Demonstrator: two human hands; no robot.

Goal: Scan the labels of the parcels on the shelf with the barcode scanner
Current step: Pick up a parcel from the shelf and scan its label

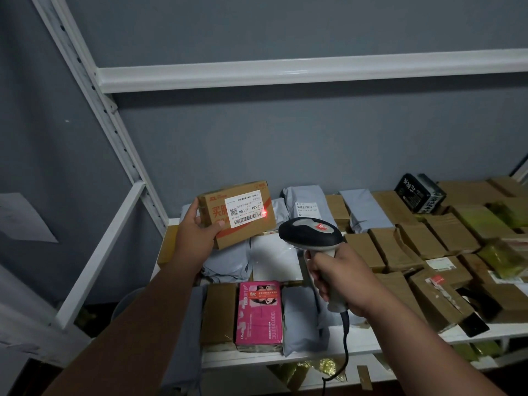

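- The left hand (197, 227) grips a small cardboard box (243, 215) by its left end, fingers curled behind it and the thumb pressed on the front face, holding it raised above the shelf with its face tilted toward the person.
- A white shipping label (246, 208) covers much of that face; it carries barcodes, a QR code and the marking "J6-S04", all reading upside down from here.
- A red scanner dot (264, 214) glows at the right edge of the label, on the end of a barcode.
- The right hand (341, 281) is wrapped tight round the pale handle of the barcode scanner (313, 234), whose black and grey head points up and left at the box, close to it but not touching.
- A dark cable (344, 338) hangs from the bottom of the handle and drops past the front of the shelf.
- The white metal shelf (400, 340) below is packed with parcels: grey poly mailers (303, 204) lie at the back and under the raised box, and a pink printed box (258, 312) sits at the front edge between a brown carton and a grey mailer.
- To the right, rows of brown taped cartons (434, 235) fill the shelf, with a black printed box (418, 192) perched on top near the back.
- A grey wall stands behind the rack.
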